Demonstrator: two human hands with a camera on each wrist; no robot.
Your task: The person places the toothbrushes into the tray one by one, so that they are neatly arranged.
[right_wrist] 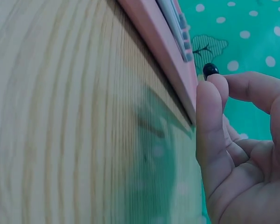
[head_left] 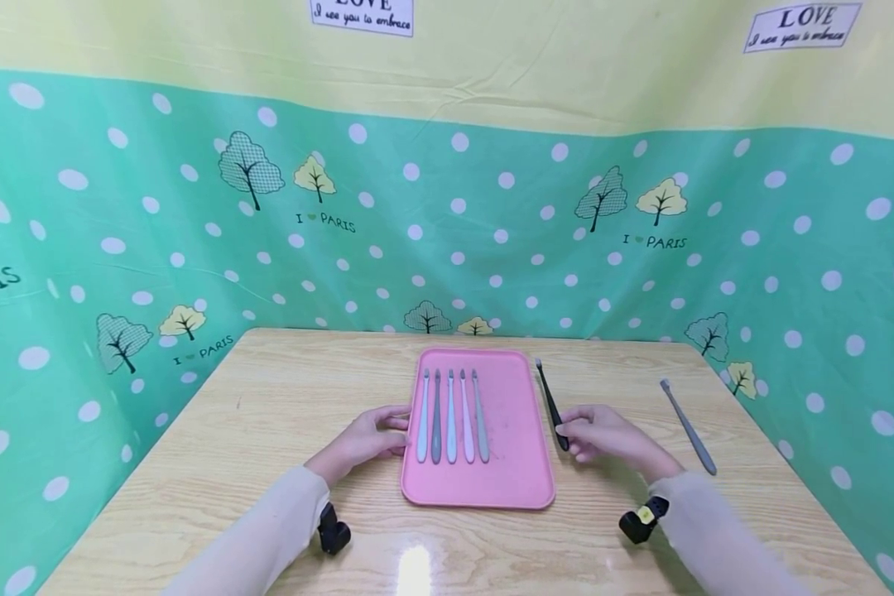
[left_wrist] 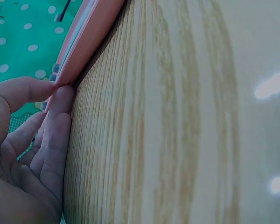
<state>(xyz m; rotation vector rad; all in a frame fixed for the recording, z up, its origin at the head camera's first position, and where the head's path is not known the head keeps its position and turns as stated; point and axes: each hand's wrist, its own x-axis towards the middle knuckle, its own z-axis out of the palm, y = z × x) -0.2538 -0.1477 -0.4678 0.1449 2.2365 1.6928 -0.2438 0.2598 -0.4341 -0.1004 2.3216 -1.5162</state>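
Observation:
A pink tray (head_left: 517, 480) lies on the table with several toothbrushes side by side in its left half, among them a dark grey toothbrush (head_left: 436, 418) and a pink toothbrush (head_left: 466, 422). At the tray's left edge, my left hand (head_left: 371, 434) holds the rim between thumb and fingers; the left wrist view shows the thumb (left_wrist: 30, 89) against the rim. Just right of the tray, my right hand (head_left: 603, 434) pinches a black toothbrush (head_left: 547, 393) near its handle end. In the right wrist view, the black handle end (right_wrist: 210, 70) shows above the fingertips.
A grey toothbrush (head_left: 689, 428) lies slanted on the wooden table (head_left: 290, 389) near the right edge. Behind and at both sides hangs a green dotted cloth (head_left: 458, 223). Each wrist wears a small black camera, such as the left camera (head_left: 333, 530).

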